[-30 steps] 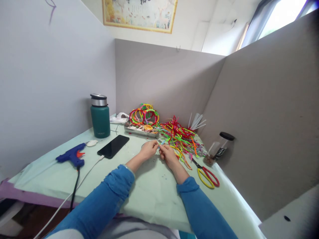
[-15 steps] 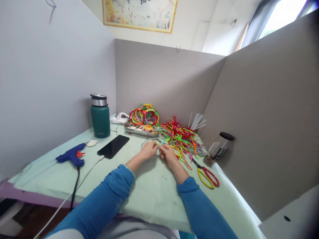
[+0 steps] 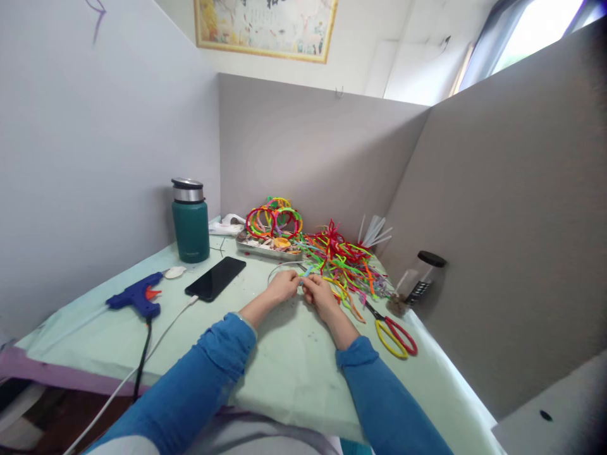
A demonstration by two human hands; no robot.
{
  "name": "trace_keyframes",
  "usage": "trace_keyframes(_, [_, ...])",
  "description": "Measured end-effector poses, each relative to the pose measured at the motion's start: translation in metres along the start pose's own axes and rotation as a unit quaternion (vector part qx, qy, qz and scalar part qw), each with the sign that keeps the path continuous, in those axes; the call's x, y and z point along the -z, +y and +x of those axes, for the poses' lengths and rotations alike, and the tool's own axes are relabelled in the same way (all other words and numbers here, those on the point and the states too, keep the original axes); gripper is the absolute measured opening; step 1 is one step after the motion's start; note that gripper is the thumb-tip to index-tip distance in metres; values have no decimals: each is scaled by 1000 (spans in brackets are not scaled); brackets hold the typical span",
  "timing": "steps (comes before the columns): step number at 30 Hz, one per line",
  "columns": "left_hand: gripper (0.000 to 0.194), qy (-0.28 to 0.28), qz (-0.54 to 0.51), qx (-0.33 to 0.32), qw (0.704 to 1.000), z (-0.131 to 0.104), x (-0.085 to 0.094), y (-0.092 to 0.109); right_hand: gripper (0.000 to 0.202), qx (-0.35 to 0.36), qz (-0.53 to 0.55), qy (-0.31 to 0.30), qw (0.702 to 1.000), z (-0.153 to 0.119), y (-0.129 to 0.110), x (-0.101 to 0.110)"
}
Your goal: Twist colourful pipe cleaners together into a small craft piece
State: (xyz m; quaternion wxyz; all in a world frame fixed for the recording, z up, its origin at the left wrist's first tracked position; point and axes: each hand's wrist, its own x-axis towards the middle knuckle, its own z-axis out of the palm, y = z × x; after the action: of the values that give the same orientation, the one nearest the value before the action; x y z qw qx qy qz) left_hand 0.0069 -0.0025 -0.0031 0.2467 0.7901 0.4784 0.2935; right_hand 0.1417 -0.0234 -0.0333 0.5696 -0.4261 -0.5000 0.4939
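Both my hands meet over the middle of the table, fingers pinched close together. My left hand (image 3: 284, 285) is closed at the end of a thin pale hoop (image 3: 275, 268), which curves out behind its knuckles. My right hand (image 3: 319, 293) is closed on a light blue pipe cleaner (image 3: 308, 270) that pokes up between the two hands. Just beyond my right hand lie loose pipe cleaners (image 3: 348, 265) in many colours. The fingertips hide exactly how the blue strip and the hoop touch.
Scissors (image 3: 396, 337) with red and yellow handles lie right of my right hand. To the left are a phone (image 3: 216, 279), a blue glue gun (image 3: 137, 296) and a green bottle (image 3: 190, 230). Colourful hoops (image 3: 274, 221) rest on a metal tray (image 3: 269, 254). A clear jar (image 3: 420, 281) stands right.
My hands stay in nearly the same place, both still pinching, with only a very slight shift of the fingers.
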Motion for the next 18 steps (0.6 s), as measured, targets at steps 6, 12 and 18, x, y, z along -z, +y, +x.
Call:
trace_keyframes(6, [31, 2, 28, -7, 1000, 2, -2, -2, 30, -3, 7, 0, 1000, 1, 1, 0])
trace_keyframes(12, [27, 56, 49, -48, 996, -1, -4, -1, 30, -8, 20, 2, 1000, 3, 4, 2])
trace_keyframes(18, [23, 68, 25, -51, 996, -4, -1, 2, 31, -4, 27, -1, 1000, 3, 4, 3])
